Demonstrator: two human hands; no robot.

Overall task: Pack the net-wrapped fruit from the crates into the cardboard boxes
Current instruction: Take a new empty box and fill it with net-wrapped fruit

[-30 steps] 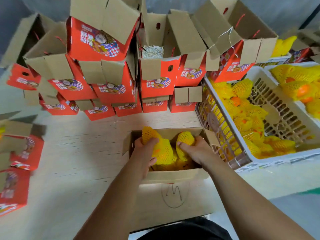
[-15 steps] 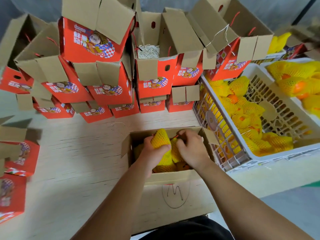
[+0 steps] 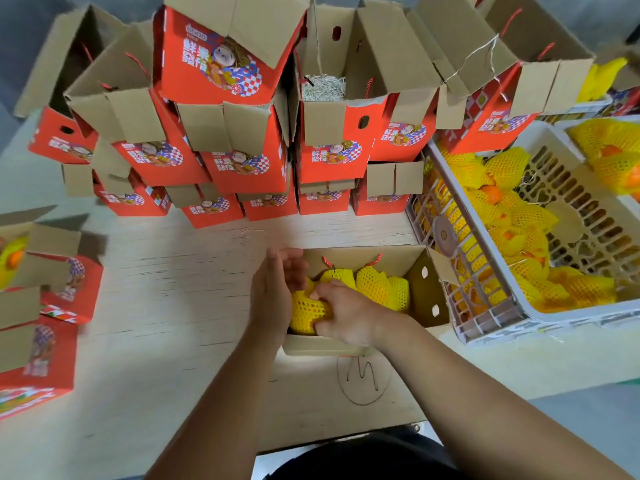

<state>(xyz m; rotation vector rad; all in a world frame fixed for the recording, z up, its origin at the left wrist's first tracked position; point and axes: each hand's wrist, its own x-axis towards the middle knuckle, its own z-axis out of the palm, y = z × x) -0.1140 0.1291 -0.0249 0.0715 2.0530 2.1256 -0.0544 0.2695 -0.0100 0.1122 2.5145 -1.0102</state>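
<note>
An open cardboard box (image 3: pixel 367 259) stands on the table in front of me with several yellow net-wrapped fruit (image 3: pixel 379 285) inside. My right hand (image 3: pixel 349 315) reaches into the near left corner and its fingers curl round one net-wrapped fruit (image 3: pixel 303 311) there. My left hand (image 3: pixel 275 292) lies against the box's left side next to that fruit, fingers loose and slightly blurred, holding nothing. A white plastic crate (image 3: pixel 512 315) on the right holds many more wrapped fruit (image 3: pixel 519 220).
Red printed cardboard boxes (image 3: pixel 242 157) with open flaps are stacked along the back of the table. More red boxes (image 3: pixel 38 341) lie at the left edge. A second crate of fruit (image 3: pixel 609 150) stands at the far right. The table's front edge is near my body.
My left hand has let go of the fruit it gripped and moved to the box's left side. My right hand has shifted left and down onto the fruit in the near left corner.
</note>
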